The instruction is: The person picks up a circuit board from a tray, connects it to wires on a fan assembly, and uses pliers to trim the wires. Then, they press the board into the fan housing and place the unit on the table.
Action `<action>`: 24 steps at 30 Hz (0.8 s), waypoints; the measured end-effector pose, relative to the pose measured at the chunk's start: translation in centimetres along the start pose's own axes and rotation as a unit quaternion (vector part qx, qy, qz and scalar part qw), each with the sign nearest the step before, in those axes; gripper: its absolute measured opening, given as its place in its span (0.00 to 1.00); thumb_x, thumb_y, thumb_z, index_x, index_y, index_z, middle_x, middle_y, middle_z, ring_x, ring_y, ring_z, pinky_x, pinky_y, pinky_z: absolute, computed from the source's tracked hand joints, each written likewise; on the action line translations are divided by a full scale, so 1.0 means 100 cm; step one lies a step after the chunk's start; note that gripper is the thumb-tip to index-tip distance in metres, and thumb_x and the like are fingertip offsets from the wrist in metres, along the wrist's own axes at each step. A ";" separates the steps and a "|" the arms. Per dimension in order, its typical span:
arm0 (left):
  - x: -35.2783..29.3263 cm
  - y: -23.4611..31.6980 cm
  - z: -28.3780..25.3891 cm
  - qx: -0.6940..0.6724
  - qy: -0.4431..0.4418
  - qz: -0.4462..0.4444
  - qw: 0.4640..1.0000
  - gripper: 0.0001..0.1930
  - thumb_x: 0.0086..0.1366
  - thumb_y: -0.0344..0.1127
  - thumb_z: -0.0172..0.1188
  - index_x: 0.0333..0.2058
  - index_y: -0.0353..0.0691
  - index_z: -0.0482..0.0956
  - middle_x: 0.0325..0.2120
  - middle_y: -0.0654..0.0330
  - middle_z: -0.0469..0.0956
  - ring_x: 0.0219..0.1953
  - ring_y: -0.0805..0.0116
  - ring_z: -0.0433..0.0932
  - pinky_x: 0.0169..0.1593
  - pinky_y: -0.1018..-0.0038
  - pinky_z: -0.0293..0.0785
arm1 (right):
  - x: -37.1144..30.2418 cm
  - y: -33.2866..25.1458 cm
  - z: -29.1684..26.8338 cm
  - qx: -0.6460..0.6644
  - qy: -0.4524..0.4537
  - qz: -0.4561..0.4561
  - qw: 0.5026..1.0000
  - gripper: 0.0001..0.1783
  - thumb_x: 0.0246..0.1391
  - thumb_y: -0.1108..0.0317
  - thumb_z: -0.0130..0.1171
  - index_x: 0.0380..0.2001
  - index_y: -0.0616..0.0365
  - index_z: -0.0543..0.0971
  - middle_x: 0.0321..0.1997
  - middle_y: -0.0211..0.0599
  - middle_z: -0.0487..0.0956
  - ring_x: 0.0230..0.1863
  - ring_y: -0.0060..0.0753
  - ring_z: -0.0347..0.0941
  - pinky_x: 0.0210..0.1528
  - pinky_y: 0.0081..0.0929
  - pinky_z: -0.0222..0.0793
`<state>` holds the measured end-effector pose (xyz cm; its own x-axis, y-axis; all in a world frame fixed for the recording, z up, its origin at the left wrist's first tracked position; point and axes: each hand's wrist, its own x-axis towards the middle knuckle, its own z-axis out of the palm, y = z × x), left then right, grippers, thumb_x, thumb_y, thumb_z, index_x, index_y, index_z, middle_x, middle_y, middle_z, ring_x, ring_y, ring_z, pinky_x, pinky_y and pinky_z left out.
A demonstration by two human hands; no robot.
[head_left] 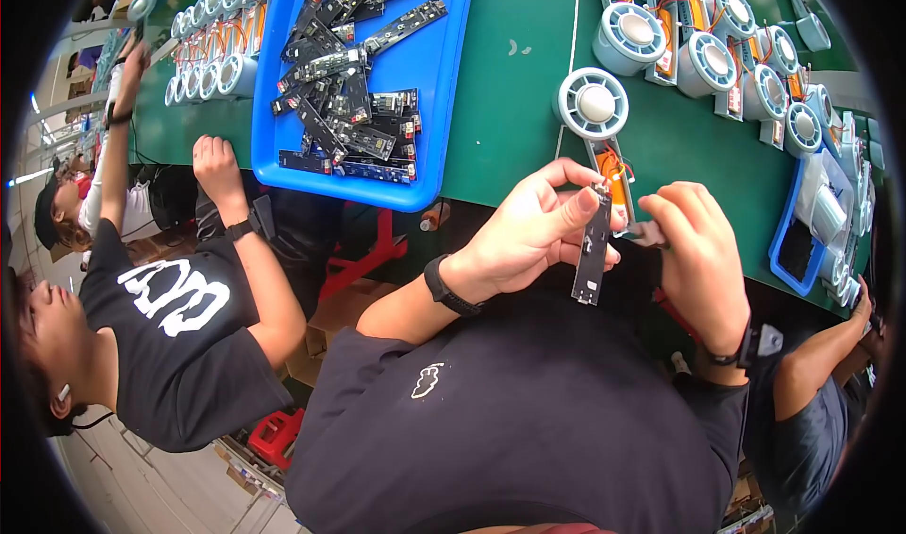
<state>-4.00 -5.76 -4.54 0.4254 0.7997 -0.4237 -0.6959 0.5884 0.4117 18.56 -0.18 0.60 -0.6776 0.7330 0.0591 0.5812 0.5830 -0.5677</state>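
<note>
At the frame's centre the left hand [528, 232] pinches a narrow dark circuit board [593, 251] upright, while the right hand [698, 251] grips a small grey part [645, 233] just beside it, over the green table [510, 109].

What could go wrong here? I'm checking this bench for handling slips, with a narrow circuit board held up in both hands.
1. The left hand pinches the narrow circuit board beyond the green table edge; if it slips, it likely falls to the floor.
2. The right hand works near the orange wires on the round white part; a tug might strain them.
</note>
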 end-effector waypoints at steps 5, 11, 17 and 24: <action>-0.004 -0.004 -0.006 -0.017 0.003 -0.006 1.000 0.25 0.72 0.47 0.63 0.56 0.38 0.63 0.43 0.47 0.83 0.35 0.56 0.88 0.42 0.63 0.89 | 0.005 -0.012 0.015 -0.144 0.038 0.011 0.989 0.21 0.42 0.85 0.57 0.43 0.66 0.77 0.42 0.46 0.76 0.47 0.51 0.74 0.50 0.42 0.72; -0.004 -0.003 -0.002 0.010 -0.019 -0.002 1.000 0.25 0.71 0.48 0.63 0.53 0.37 0.64 0.42 0.51 0.84 0.38 0.57 0.88 0.44 0.64 0.88 | 0.010 -0.015 0.017 -0.176 0.031 0.028 0.983 0.17 0.43 0.81 0.60 0.40 0.64 0.77 0.40 0.45 0.76 0.47 0.50 0.73 0.51 0.42 0.70; -0.001 -0.004 -0.003 0.027 -0.026 0.011 0.999 0.25 0.71 0.48 0.64 0.52 0.36 0.64 0.42 0.51 0.84 0.38 0.57 0.88 0.42 0.66 0.88 | 0.014 -0.013 0.019 -0.167 0.018 0.037 0.985 0.16 0.42 0.77 0.64 0.38 0.64 0.78 0.39 0.45 0.75 0.45 0.50 0.72 0.50 0.42 0.69; 0.002 -0.006 -0.006 0.038 -0.018 0.021 0.999 0.22 0.71 0.45 0.64 0.52 0.38 0.66 0.43 0.48 0.83 0.38 0.56 0.88 0.42 0.66 0.90 | 0.015 -0.012 0.022 -0.181 0.037 0.043 0.982 0.16 0.41 0.77 0.65 0.38 0.64 0.78 0.39 0.44 0.74 0.45 0.49 0.72 0.49 0.42 0.69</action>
<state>-3.83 -6.08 -5.36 0.4181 0.8268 -0.3763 -0.6683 0.5605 0.4890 15.86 -0.56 -0.46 -0.5927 0.8004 0.0900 0.7660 0.5947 -0.2440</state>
